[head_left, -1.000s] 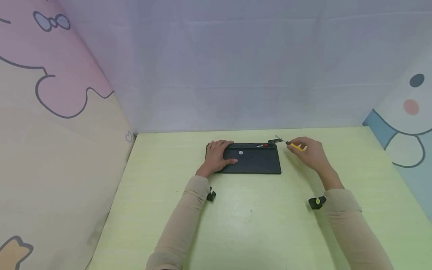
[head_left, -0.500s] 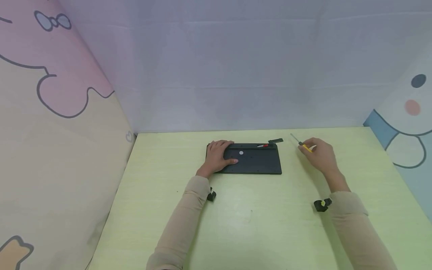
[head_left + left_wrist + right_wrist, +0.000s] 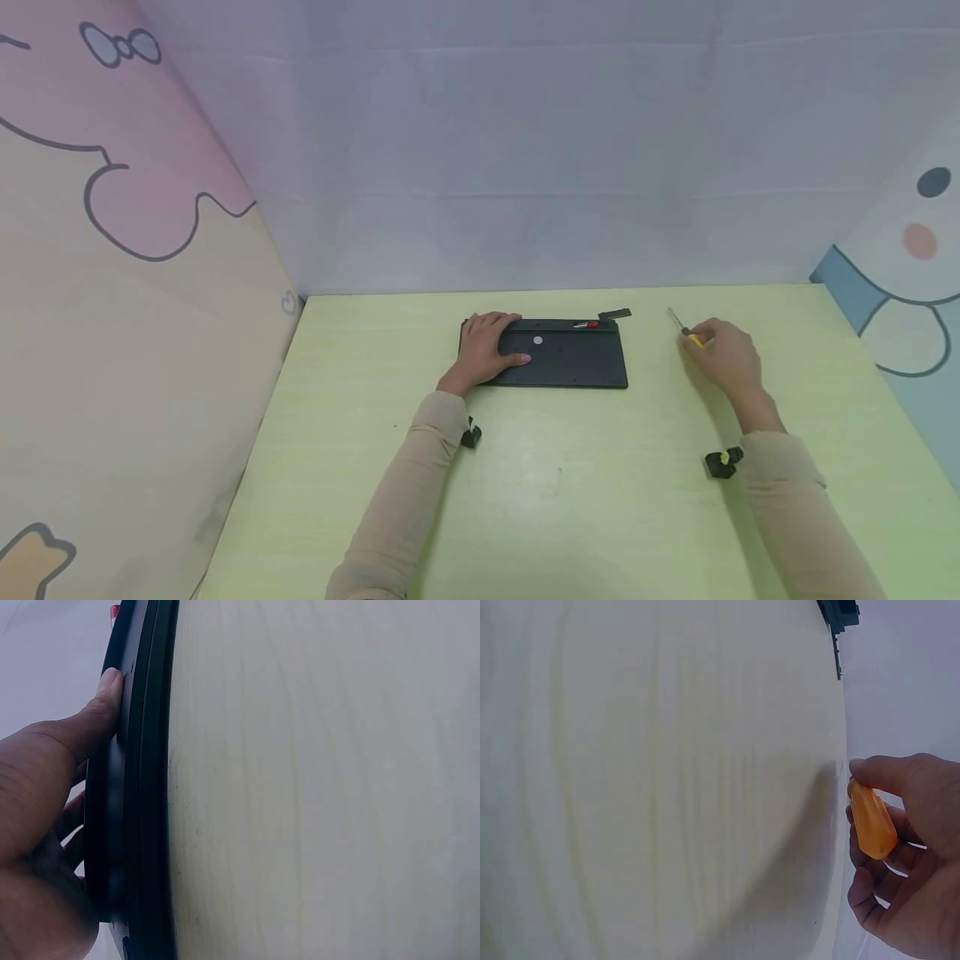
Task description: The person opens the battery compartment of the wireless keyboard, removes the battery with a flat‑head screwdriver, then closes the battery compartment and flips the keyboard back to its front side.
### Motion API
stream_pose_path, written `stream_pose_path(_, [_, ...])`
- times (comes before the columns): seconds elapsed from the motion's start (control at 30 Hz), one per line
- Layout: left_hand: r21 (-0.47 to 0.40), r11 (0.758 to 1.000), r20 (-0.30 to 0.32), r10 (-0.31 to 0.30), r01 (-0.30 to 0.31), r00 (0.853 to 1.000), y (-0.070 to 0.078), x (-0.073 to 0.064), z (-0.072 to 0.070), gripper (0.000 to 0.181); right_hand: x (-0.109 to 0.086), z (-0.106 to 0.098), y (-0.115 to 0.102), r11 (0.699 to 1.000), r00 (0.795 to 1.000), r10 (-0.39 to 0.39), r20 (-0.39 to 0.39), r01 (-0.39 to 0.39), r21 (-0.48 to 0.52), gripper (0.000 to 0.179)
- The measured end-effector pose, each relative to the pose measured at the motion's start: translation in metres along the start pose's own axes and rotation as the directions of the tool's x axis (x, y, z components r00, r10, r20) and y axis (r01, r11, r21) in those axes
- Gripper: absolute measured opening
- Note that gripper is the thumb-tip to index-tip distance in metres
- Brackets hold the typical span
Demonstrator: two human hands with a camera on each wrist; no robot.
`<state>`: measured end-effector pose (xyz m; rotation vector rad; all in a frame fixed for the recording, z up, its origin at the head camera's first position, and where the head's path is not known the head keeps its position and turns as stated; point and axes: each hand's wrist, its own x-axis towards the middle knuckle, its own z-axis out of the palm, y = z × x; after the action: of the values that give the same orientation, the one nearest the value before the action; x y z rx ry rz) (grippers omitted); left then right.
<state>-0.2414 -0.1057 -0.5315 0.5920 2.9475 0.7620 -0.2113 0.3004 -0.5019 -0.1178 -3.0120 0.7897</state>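
A black keyboard (image 3: 572,364) lies underside up on the table, a round white sticker on it. My left hand (image 3: 483,346) rests across its left end, thumb on the back and fingers toward the far edge. In the left wrist view, the thumb presses on the keyboard (image 3: 150,787). A red and silver battery (image 3: 587,324) sits in the slot near the far right corner. Beside that corner lies a small black cover (image 3: 617,314). Off to the right, my right hand (image 3: 723,354) pinches a yellow-handled screwdriver (image 3: 694,339), its shaft pointing away and left. The right wrist view shows its handle (image 3: 872,823).
The pale yellow-green table (image 3: 555,500) meets a whitish cloth backdrop (image 3: 525,167) just beyond the keyboard. Cartoon-printed panels (image 3: 135,375) flank the table on both sides. Small black devices (image 3: 723,463) sit at both wrists.
My right hand has drawn the screwdriver away from the small black cover, to the right and a little nearer. My left hand and the keyboard stay where they were.
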Motion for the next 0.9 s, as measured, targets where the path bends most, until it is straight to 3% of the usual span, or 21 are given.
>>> stream_pose_path(0.3, [0.002,1.0,0.006,-0.005,0.005,1.0,0.0002,-0.0005,0.0006,0.077,-0.0022,0.0005,0.0069,0.999,0.996,0.052,0.077,-0.052,-0.003,0.049])
stream_pose_path(0.77, [-0.006,1.0,0.007,-0.004,0.004,1.0,0.0024,-0.0005,-0.0011,0.077,0.0019,-0.0023,0.0077,0.999,0.997,0.042,0.068,-0.043,0.017,0.052])
stream_pose_path(0.9, [0.001,1.0,0.012,-0.009,0.009,1.0,0.0027,-0.0005,-0.001,0.077,0.0052,-0.0046,0.0015,1.0,0.999,0.003,0.036,-0.004,0.02,0.049])
